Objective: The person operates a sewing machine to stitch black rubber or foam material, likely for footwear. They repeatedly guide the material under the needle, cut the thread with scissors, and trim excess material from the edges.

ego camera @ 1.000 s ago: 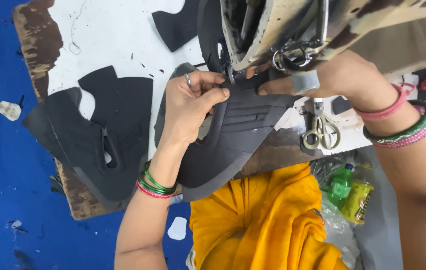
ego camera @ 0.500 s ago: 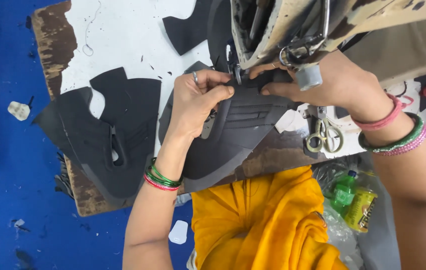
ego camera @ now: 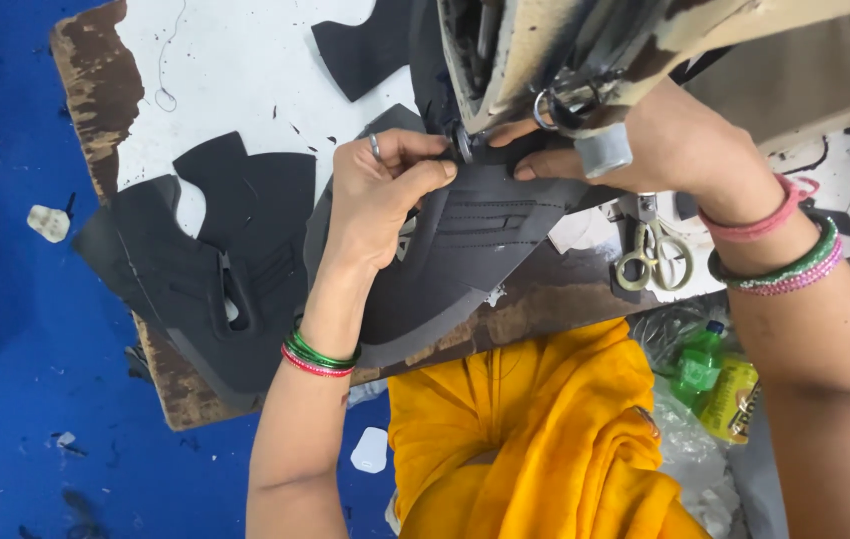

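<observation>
1. Two bare hands work one dark grey shoe-upper panel at the head of a sewing machine, whose worn cream body fills the top right of the view.
2. The panel lies flat on the work table, its upper edge tucked under the machine's foot and its lower end hanging a little over the table's near edge, above the yellow cloth on the person's lap.
3. The left hand is closed in a narrow pinch, thumb and fingers bunched on the panel's upper edge just beside the foot.
4. The right hand rests on the panel from the other side, fingers stretched flat and pressing down; whether it grips anything underneath cannot be told.
5. The panel looks thin, light and pliable, likely synthetic leather with rows of stitching: it should bend easily and slide on the smooth table top, so it seems best held by the edge close to the needle, with flat pressure to keep it from creeping.
6. Another cut dark panel lies to the left, well apart from the hands.
7. Small scissors lie just beside the right wrist, and a green bottle sits lower right.
</observation>
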